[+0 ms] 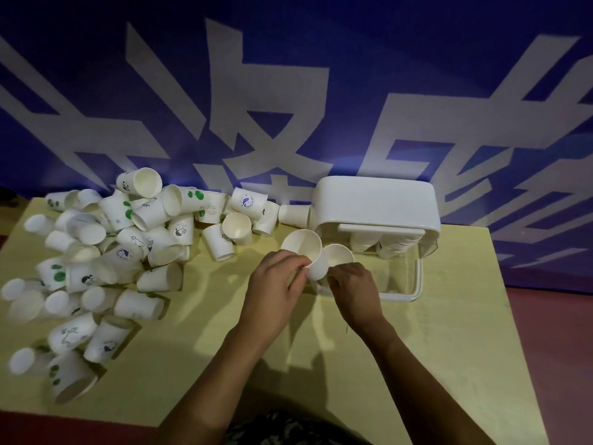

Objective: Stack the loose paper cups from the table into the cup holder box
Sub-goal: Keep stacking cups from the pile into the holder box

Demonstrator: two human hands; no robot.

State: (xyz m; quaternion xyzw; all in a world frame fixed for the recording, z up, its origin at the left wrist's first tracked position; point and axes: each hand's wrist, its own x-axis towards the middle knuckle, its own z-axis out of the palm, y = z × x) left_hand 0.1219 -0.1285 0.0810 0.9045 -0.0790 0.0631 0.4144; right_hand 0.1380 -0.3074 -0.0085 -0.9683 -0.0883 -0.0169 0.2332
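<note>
- Head view: a pale yellow rectangular table (417, 348) is seen from above, set against a blue backdrop with large white characters (288, 107); the characters are cut off by the frame edges.
- A white plastic cup holder box with a clear front compartment (375, 203) is placed at the far right of the table; its white lid is raised, and a white-rimmed clear flap lies open toward the viewer.
- Inside the box, stacked white cups (362, 242) are made out only dimly through the clear wall; their number cannot be told.
- A plain white paper cup (308, 252) is gripped by the left hand (276, 284), fingers curled round its lower wall, mouth tilted up and to the left.
- A second white paper cup (338, 255) is pinched by the right hand (356, 290), just beside and touching the first; its base is hidden behind the fingers and the first cup.
- Both held cups are located just in front of the box opening, above the clear flap.
- A large heap of loose white paper cups, some printed with green dots or small dark drawings (112, 252), is spread over the left half of the table; many are lying on their sides, and those nearest the left edge are blurred.
- One white cup (293, 215) is lying on its side against the left wall of the box.
- A dark patterned garment (288, 428) is partly visible at the bottom edge, cut off by the frame.
</note>
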